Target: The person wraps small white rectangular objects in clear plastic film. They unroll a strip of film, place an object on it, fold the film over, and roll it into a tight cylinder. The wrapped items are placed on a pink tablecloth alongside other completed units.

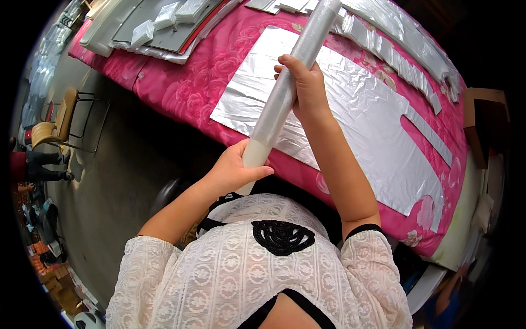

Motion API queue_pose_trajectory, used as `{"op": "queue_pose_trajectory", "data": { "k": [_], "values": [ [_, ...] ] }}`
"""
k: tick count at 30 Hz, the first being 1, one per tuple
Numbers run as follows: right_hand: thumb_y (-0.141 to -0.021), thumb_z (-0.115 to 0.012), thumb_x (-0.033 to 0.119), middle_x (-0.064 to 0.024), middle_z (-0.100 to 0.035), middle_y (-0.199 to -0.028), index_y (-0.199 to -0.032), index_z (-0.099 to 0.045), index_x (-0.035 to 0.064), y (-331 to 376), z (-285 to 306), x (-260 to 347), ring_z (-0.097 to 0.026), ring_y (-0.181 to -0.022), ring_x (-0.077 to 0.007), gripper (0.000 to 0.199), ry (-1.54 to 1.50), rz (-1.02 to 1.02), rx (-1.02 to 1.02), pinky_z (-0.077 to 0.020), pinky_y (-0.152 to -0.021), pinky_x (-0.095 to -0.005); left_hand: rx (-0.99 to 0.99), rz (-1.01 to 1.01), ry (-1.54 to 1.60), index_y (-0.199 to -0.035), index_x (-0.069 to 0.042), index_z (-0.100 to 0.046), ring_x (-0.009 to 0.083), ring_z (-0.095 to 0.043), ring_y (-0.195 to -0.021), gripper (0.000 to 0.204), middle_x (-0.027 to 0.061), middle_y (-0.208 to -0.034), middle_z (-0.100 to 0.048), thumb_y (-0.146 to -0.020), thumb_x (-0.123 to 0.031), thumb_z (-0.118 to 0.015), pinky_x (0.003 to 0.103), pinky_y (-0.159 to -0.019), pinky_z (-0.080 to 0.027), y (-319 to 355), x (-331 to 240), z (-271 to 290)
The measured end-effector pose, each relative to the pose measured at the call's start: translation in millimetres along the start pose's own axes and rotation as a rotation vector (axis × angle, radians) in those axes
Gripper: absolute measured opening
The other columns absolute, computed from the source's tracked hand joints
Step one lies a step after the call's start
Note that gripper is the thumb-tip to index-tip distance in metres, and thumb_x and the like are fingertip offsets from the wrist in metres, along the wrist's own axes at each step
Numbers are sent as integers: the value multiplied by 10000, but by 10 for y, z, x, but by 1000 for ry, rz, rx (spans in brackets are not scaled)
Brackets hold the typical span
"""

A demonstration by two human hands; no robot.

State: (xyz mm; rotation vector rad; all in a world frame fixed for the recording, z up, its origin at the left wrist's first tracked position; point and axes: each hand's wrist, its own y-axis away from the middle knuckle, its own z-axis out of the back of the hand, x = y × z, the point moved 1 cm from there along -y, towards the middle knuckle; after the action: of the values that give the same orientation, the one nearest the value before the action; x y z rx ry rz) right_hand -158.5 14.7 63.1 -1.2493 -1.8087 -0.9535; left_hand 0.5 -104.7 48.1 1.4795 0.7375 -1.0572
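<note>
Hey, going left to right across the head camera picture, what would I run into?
Tan chair → small flat packets → left hand, gripping the near end of a long shiny roll → right hand, holding that roll farther up → cardboard box.

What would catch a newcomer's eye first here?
The long shiny plastic roll comes first, slanting across the upper middle, with the left grip near its lower end and the right grip higher up. Behind it, a bright pink rose-patterned cloth stands out, with a wrinkled silvery plastic sheet spread on it, mostly to the roll's right.
</note>
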Motion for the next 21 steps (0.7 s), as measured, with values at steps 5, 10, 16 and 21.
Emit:
{"op": "queue_pose_trajectory", "data": {
  "k": [5, 10, 16, 21],
  "values": [
    [-782, -662, 213, -102, -535, -929, -1195, -389, 18, 143, 211, 81, -565, -824, -160, 532, -321, 13, 74, -515, -740, -316, 492, 112, 703, -1153, 24, -467, 120, -580, -653, 593, 59, -799, -557, -706, -250, -745, 276, -571, -509, 0, -54, -122],
    [-787, -664, 225, -108, -532, -953, -1193, -380, 7, 237, 348, 163, -565, -835, -160, 541, -289, 46, 52, -515, -739, -312, 553, 123, 665, -1143, 36, -465, 134, -588, -652, 599, 79, -799, -567, -701, -266, -735, 279, -584, -513, -18, -48, -165],
    [-786, -669, 217, -121, -533, -960, -1168, -378, -18, 284, 470, 125, -571, -850, -180, 535, -92, 36, -110, -516, -727, -317, 141, 83, -77, -1067, -23, -488, 121, -569, -659, 524, 53, -775, -565, -685, -262, -756, 276, -601, -495, -94, -40, -227],
    [-786, -663, 178, -91, -534, -906, -1135, -393, 4, 239, 610, 103, -566, -804, -159, 474, -232, 54, -100, -513, -702, -305, 412, 189, 307, -1145, -3, -478, 117, -573, -655, 597, 40, -748, -550, -693, -278, -755, 283, -577, -497, -67, 7, -221]
  ]
}}
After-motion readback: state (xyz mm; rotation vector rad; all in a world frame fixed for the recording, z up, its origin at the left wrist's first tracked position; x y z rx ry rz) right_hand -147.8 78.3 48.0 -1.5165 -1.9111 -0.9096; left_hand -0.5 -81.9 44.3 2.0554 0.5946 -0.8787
